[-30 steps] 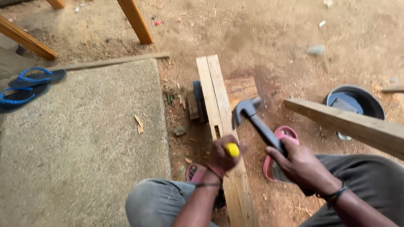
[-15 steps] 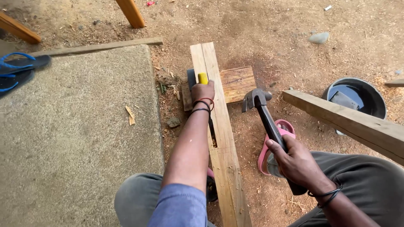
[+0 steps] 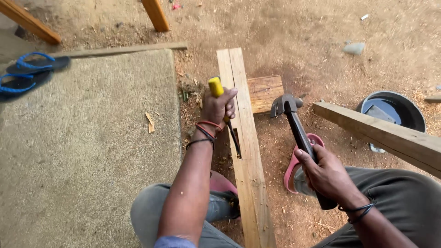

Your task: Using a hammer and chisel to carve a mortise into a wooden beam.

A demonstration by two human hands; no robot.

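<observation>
Head view, looking down: left hand [image 3: 219,108] wrapped tight around yellow-handled chisel [image 3: 223,111], blade angled down into a notch in the long wooden plank [image 3: 248,156] lying on dirt. Right hand [image 3: 324,172] closed around dark hammer [image 3: 296,126], head raised just right of plank, near wooden block [image 3: 265,93]. Blue sandals [image 3: 27,73] far left on concrete slab [image 3: 82,151].

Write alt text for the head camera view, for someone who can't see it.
A person's left hand sets a yellow-handled chisel against a long wooden plank on dirt ground, while the right hand holds a hammer raised beside it.
</observation>
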